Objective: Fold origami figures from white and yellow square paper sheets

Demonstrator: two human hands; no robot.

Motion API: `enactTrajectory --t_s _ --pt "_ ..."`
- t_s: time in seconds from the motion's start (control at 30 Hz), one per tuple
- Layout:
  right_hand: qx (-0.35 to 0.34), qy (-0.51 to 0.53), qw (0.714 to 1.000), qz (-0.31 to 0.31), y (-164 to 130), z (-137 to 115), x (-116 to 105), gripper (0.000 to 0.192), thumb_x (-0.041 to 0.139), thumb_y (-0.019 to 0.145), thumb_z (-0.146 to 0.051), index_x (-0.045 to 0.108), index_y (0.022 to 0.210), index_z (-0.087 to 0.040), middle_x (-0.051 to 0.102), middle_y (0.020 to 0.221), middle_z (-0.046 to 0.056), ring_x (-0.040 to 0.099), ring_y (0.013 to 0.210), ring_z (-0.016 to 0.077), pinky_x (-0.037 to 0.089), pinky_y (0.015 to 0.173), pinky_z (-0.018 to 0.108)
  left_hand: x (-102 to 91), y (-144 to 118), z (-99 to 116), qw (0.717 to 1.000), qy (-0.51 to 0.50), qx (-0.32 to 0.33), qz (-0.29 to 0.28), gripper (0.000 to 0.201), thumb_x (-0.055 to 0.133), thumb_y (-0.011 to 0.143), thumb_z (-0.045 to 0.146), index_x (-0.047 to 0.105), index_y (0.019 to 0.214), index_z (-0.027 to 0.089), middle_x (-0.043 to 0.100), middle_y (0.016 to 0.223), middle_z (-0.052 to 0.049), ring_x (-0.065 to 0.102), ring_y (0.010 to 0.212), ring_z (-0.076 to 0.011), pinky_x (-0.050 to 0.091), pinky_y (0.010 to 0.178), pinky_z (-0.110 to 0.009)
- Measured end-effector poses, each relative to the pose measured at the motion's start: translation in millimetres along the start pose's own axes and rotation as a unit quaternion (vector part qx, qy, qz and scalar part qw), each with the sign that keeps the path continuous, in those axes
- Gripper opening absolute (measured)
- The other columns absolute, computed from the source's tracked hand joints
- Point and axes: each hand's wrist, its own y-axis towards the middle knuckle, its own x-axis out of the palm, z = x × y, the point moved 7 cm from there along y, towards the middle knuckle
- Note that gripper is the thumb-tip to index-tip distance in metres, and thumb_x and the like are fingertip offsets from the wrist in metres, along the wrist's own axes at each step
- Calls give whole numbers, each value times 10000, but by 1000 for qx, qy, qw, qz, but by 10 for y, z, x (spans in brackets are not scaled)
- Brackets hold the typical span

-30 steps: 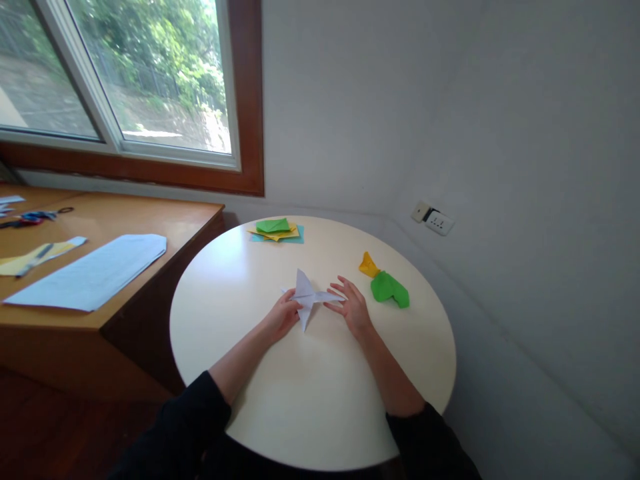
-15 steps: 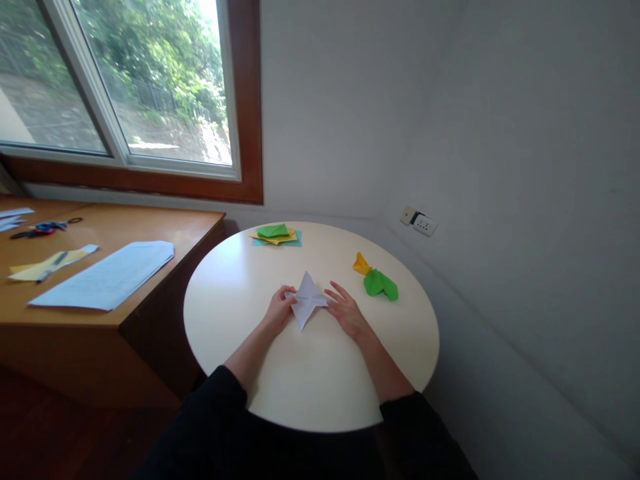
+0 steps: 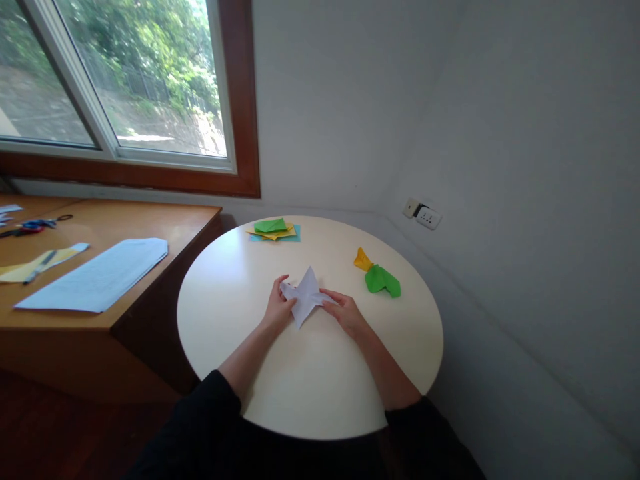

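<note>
Far left: wooden desk point(image 3: 125, 227) under the window point(image 3: 125, 87), carrying scissors point(image 3: 27, 225), a yellow paper strip with a pen on it point(image 3: 43, 263), and a pale blue sheet point(image 3: 95, 275) lying flat near the desk's right edge. Next over, round white tabletop point(image 3: 240, 400), butted close to the desk. At its far edge, a small stack of coloured papers point(image 3: 274, 230): green on top, yellow under it, blue at the bottom. Centre of the tabletop: white folded paper point(image 3: 306, 297), pointed star-like shape, lying on or just above the surface; can't tell which from this angle. Left hand point(image 3: 276, 308) grips the paper's left point, thumb on top, fingers curled beneath or beside it. Right hand point(image 3: 345, 312) pinches the paper's right point, fingers closed on the edge. Both forearms bare, black sleeves at the bottom of the view. Right of the hands, well apart from the white paper: a yellow folded piece point(image 3: 363, 259) touching a crumpled green piece point(image 3: 383, 280), both resting on the tabletop. Farther right, on the wall above the tabletop's edge, a white wall socket point(image 3: 423, 213).
</note>
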Motion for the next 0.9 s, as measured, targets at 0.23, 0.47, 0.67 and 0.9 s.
enactTrajectory --t_s 0.23,0.47,0.67,0.9 --pt "-25 -139 989 38 29 -199 -99 303 607 629 -201 688 918 -161 693 985 84 635 906 208 454 882 404 77 10 -48 999 39 -25 -14 324 603 503 80 481 783 188 587 766 11 565 677 -138 413 582 -221" --pt "-206 -419 884 -18 92 -772 -96 352 440 671 -37 692 871 -180 686 941 63 616 905 173 458 875 361 126 16 18 965 249 62 -57 263 660 521 94 579 750 194 558 1088 -84 426 1158 -295 324 954 -418" --pt "-219 -584 767 -152 92 -730 146 378 405 712 33 654 928 -151 650 928 90 605 866 170 469 800 312 81 19 179 876 449 156 -82 179 673 606 169 580 755 203 391 1326 -130 233 1295 -341 127 1054 -513" --pt "-168 -656 706 -210 130 -597 358 321 396 757 47 628 908 -115 616 919 106 588 846 157 446 748 256 58 196 219 836 500 114 -194 235 536 718 211 442 933 212 619 967 -46 585 888 -199 387 921 -439"
